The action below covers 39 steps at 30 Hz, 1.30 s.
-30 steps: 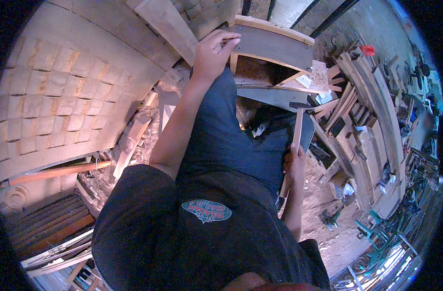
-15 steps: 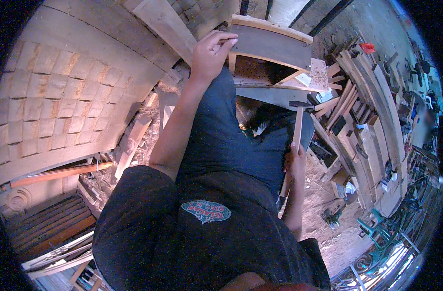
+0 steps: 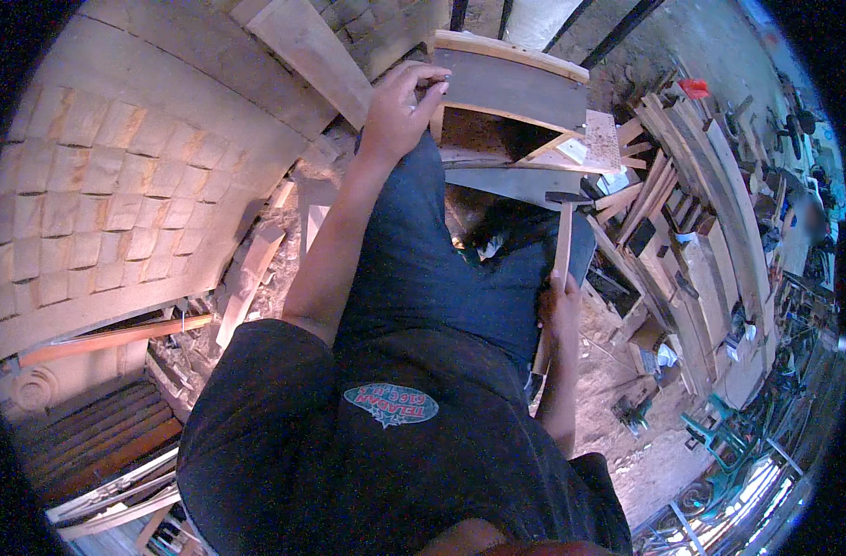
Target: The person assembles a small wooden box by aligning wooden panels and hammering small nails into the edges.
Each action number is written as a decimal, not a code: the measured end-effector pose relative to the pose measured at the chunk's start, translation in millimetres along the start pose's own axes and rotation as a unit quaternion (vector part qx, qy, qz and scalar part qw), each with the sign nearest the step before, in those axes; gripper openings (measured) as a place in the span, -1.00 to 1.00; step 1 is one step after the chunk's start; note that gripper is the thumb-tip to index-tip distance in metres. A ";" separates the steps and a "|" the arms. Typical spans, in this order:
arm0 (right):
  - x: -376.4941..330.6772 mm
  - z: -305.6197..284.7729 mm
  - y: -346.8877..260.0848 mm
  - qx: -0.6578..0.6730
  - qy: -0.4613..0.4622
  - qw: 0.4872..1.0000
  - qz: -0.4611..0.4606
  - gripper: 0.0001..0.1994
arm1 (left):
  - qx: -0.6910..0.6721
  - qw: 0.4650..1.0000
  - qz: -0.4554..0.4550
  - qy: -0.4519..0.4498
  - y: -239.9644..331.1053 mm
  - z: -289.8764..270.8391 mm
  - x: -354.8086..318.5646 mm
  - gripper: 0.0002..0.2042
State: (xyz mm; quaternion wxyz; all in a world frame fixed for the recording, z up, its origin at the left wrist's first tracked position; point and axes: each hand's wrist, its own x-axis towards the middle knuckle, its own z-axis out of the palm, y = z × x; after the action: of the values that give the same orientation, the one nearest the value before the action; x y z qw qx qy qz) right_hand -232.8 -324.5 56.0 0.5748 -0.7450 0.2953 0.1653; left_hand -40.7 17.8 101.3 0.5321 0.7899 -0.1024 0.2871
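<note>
The left hand (image 3: pixel 395 116) has thumb and forefinger nearly together by the left end of the grey-faced, pale-edged wooden box (image 3: pixel 516 88), beyond the dark blue trousers (image 3: pixel 395 278); whether they pinch anything is unclear. The right hand (image 3: pixel 559 304) is wrapped around a dark-headed, wooden-handled hammer (image 3: pixel 565 243). Long pale planks (image 3: pixel 719 241) lie heaped on the dusty floor (image 3: pixel 618 454) to the right; left stands a block-patterned wooden panel (image 3: pixel 117 204).

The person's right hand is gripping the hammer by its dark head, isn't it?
Not quite: the right hand grips the hammer by its pale handle; the dark head is at the far end. The head-camera view shows this.
</note>
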 end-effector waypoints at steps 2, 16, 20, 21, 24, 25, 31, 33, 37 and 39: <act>-2.1 0.6 -4.5 0.000 -0.001 1.000 0.010 -0.73 | -0.009 1.000 -0.005 -0.001 -1.9 -0.2 0.0 -0.83; -1.1 -1.3 -1.8 0.002 -0.007 1.000 0.003 -0.74 | -0.041 0.998 -0.047 0.007 -6.1 -2.0 0.2 -0.86; 2.6 -2.6 2.8 0.034 -0.013 0.999 0.014 -0.74 | -0.044 0.997 -0.061 -0.003 -8.3 -4.5 0.3 -0.87; 4.0 -3.3 4.7 0.034 -0.018 0.999 0.009 -0.74 | -0.049 0.996 -0.072 -0.011 -9.4 -4.6 0.1 -0.87; 5.7 -3.9 8.6 0.038 -0.020 0.999 0.011 -0.74 | -0.086 0.991 -0.099 -0.008 -10.0 -2.2 -1.6 -0.87; 5.6 -3.8 8.4 0.039 -0.019 0.999 0.012 -0.74 | -0.086 0.991 -0.099 -0.009 -9.4 -2.0 -1.5 -0.87; 0.9 -0.9 -0.3 0.013 -0.009 1.000 0.018 -0.74 | -0.052 0.995 -0.082 -0.011 -7.7 -3.9 -1.5 -0.88; -4.0 1.5 -4.7 0.011 0.004 1.000 0.014 -0.73 | -0.049 0.996 -0.070 -0.014 -8.6 -4.4 -0.7 -0.88; 2.0 -0.4 11.6 -0.044 0.026 0.998 -0.043 -0.72 | -0.033 0.998 -0.053 -0.017 -10.3 -3.7 0.7 -0.88; 3.9 -1.7 16.9 -0.056 0.039 0.996 -0.062 -0.70 | -0.051 0.997 -0.049 -0.011 -10.5 -4.2 0.8 -0.88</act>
State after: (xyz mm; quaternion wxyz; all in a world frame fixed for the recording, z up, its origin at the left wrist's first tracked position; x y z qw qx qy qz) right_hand -240.7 -329.8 41.4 0.5296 -0.7985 0.2612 0.1168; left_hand -36.5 26.1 94.7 0.5841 0.7689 -0.0835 0.2464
